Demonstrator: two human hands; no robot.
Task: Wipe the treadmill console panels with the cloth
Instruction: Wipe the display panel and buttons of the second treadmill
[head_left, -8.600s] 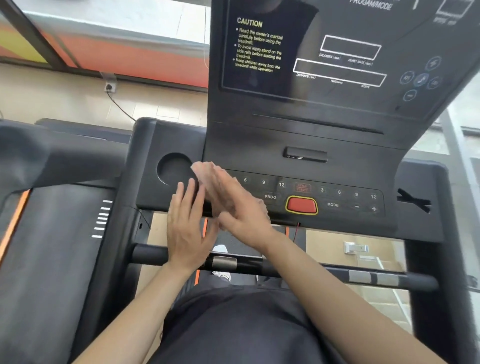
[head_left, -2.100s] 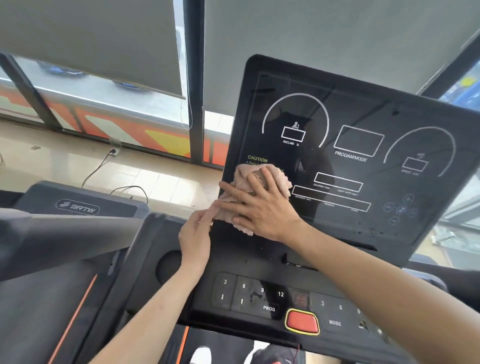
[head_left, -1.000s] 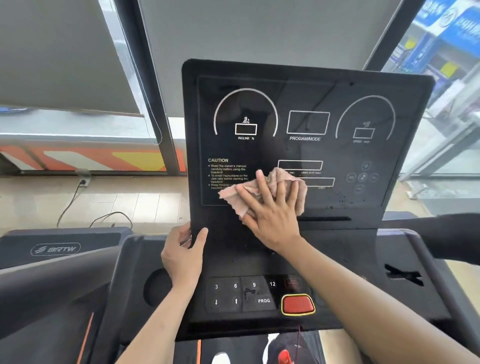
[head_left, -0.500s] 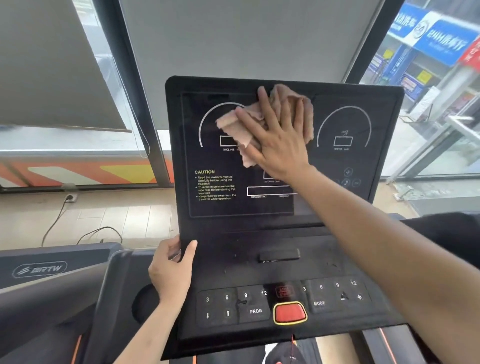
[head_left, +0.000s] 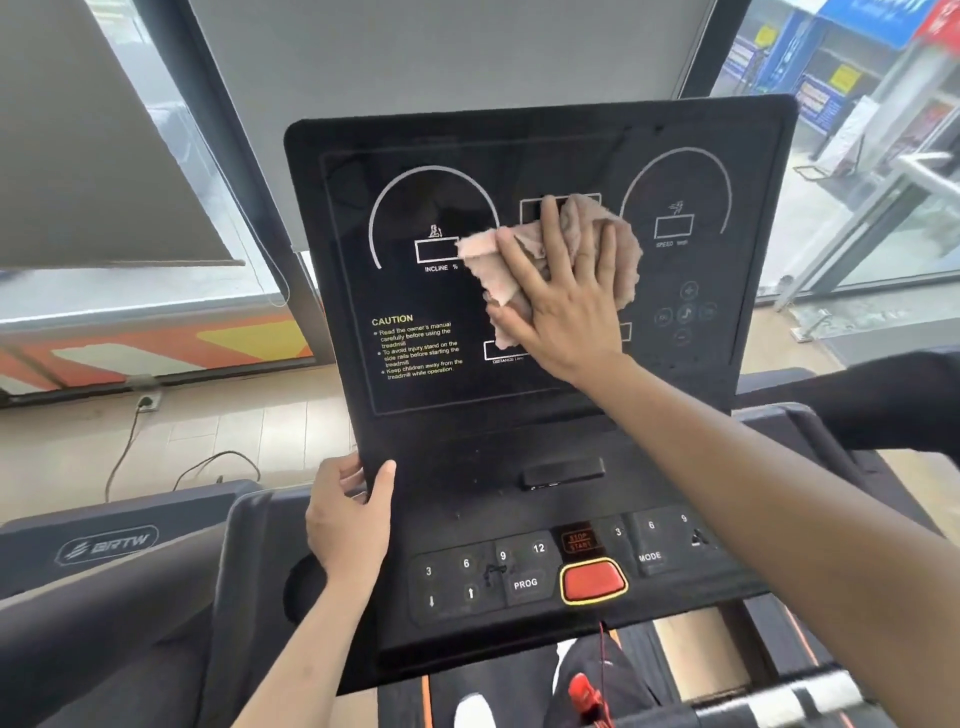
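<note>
The black upright display panel (head_left: 415, 197) of the treadmill console fills the middle of the head view. My right hand (head_left: 566, 306) lies flat with straight fingers on a crumpled pink cloth (head_left: 493, 270), pressing it against the centre of the display. My left hand (head_left: 348, 519) grips the left edge of the console below the display, thumb on the front face. Lower down is the button panel (head_left: 467, 577) with numbered keys and a red stop button (head_left: 595, 581).
A second treadmill (head_left: 109, 545) stands close on the left. A cup recess (head_left: 301, 592) sits left of the buttons. A red safety cord (head_left: 602, 660) hangs below the stop button. Windows and a wall socket (head_left: 145, 401) with a cable lie beyond.
My right hand has slid the cloth from the top of the display down to its centre. My left hand keeps its grip on the console's left edge.
</note>
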